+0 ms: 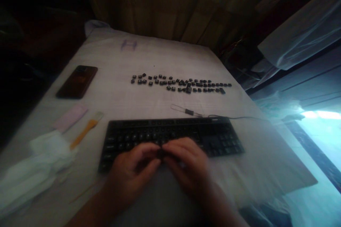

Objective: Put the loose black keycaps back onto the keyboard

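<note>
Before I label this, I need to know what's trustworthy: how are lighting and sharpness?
Head view: bright bluish glare at the right edge, deep darkness at the left; head view: the left hand and right hand are blurred, and the small dark piece between them is too smeared to identify.

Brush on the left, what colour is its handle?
The brush handle is yellow-orange, a bit blurry, in the head view.

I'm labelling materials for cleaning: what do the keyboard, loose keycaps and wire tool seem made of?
Keyboard: probably black plastic, mostly dull with faint glints. Loose keycaps: likely dark plastic too, showing small highlights. Wire tool: apparently metal, judging by slender, stiff-looking loops; its dark matte middle may be plastic.
</note>
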`<act>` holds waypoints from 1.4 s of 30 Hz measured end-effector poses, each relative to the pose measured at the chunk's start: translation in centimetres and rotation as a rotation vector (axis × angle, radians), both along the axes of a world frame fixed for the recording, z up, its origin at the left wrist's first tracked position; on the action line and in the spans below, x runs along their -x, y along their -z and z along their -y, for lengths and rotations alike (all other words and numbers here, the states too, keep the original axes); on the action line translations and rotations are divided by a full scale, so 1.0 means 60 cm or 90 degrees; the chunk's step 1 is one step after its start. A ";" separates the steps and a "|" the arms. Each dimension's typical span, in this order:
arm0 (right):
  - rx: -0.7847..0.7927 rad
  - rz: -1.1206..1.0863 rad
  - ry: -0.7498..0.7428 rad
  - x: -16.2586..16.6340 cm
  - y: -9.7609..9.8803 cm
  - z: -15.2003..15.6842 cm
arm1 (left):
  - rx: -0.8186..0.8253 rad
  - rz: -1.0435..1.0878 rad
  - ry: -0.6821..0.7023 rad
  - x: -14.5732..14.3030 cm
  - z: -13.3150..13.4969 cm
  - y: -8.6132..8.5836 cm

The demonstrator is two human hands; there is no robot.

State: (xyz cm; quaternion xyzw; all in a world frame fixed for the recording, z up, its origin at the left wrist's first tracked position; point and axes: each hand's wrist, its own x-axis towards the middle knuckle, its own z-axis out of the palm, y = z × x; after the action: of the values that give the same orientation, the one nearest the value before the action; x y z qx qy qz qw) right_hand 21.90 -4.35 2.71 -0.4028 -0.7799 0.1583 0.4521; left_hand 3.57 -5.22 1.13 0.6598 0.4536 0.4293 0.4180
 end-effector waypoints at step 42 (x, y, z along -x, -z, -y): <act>0.226 0.177 0.090 -0.016 0.021 -0.051 | -0.359 -0.347 -0.006 0.015 -0.020 0.016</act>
State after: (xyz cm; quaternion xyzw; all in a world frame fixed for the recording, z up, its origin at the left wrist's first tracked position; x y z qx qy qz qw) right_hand 22.88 -1.30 1.45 -0.5476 -0.7646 0.2039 0.2721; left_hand 2.67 -3.99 0.20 0.8366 0.4149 0.3481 0.0827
